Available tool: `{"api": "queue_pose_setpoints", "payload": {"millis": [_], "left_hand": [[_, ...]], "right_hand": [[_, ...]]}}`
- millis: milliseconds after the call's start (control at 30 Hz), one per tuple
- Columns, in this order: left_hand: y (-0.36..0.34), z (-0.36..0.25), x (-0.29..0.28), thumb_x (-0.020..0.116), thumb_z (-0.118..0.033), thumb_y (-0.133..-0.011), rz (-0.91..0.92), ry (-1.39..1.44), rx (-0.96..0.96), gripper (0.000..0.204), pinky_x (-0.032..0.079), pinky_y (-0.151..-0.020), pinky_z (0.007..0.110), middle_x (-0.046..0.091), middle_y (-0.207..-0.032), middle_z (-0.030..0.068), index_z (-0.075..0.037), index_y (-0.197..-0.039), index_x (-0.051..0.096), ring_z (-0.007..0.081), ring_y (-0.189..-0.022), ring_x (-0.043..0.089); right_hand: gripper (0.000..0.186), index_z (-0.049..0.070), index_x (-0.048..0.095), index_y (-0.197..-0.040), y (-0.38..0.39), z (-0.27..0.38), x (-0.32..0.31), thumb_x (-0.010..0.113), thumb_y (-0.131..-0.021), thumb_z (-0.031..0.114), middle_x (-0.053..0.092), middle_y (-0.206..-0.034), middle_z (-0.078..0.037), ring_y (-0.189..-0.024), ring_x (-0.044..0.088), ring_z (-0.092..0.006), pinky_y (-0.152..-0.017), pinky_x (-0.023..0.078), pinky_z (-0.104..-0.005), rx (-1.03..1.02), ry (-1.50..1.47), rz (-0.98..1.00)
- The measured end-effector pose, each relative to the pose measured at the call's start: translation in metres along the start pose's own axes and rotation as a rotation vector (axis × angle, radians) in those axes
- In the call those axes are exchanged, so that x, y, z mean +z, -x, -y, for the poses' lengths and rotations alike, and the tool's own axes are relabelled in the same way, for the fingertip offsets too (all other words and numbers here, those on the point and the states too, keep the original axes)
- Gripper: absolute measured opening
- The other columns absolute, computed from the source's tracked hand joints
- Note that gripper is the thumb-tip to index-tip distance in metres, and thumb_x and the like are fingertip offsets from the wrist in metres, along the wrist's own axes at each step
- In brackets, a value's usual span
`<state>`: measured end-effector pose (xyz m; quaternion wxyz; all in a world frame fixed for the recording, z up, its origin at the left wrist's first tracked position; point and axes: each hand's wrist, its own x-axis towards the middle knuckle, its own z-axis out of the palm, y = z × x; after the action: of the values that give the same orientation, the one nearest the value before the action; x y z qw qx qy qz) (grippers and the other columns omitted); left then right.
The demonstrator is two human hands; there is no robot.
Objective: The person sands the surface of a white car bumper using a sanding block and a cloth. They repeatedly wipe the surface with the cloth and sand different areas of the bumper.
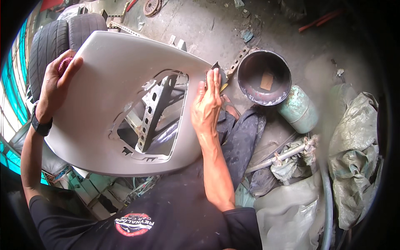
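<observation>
A pale grey molded panel point(91, 112), with a large rectangular opening, lies tilted across my lap. My left hand point(56, 83) grips its upper left edge, holding a crumpled pink cloth point(65, 63) between thumb and fingers. At the right edge, my right hand point(207, 104) has its fingers pressed together over a dark sheet point(221, 73), which looks like abrasive paper, against the rim. A perforated metal frame point(152, 116) shows through the opening beneath the panel.
Two tyres point(48, 46) stand at upper left. A dark round bucket point(250, 71) and a greenish cylinder point(298, 108) are at right, near crumpled silver sheeting point(352, 146), pipes point(266, 160) and a hose point(327, 208). A round metal disc point(152, 7) lies on the dusty floor point(191, 21).
</observation>
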<state>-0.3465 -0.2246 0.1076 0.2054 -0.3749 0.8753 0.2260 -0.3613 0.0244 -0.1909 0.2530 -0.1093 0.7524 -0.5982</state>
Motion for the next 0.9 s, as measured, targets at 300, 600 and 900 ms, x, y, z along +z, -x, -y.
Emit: {"api": "queue_pose_setpoints", "payload": {"millis": [300, 600, 900], "left_hand": [[0.002, 0.002, -0.001, 0.061, -0.039, -0.103, -0.013, -0.075, 0.025, 0.034, 0.033, -0.056, 0.021, 0.046, -0.069, -0.0065, -0.006, -0.093, 0.06, 0.0013, -0.064, 0.04], [-0.002, -0.001, 0.003, 0.061, -0.039, -0.103, -0.028, -0.036, 0.027, 0.035, 0.032, -0.056, 0.021, 0.045, -0.07, -0.0071, -0.006, -0.09, 0.059, 0.0012, -0.064, 0.038], [0.0, -0.004, 0.007, 0.063, -0.037, -0.102, -0.047, 0.043, -0.016, 0.035, 0.031, -0.057, 0.021, 0.044, -0.071, -0.0069, -0.005, -0.089, 0.058, 0.0014, -0.064, 0.038]], "right_hand": [[0.05, -0.013, 0.037, -0.146, 0.022, 0.011, 0.001, 0.046, -0.105, 0.013, 0.03, -0.156, -0.034, -0.146, 0.03, -0.0479, -0.122, 0.028, -0.0484, -0.039, 0.025, -0.007], [0.053, -0.012, 0.034, -0.149, 0.003, -0.001, 0.005, 0.041, -0.108, 0.021, 0.028, -0.158, -0.033, -0.148, 0.026, -0.0465, -0.124, 0.025, -0.0467, 0.028, 0.053, 0.025], [0.056, -0.013, 0.029, -0.151, -0.01, 0.0, 0.004, 0.04, -0.107, 0.019, 0.023, -0.159, -0.034, -0.15, 0.023, -0.0453, -0.125, 0.02, -0.0469, 0.059, 0.083, 0.062]]}}
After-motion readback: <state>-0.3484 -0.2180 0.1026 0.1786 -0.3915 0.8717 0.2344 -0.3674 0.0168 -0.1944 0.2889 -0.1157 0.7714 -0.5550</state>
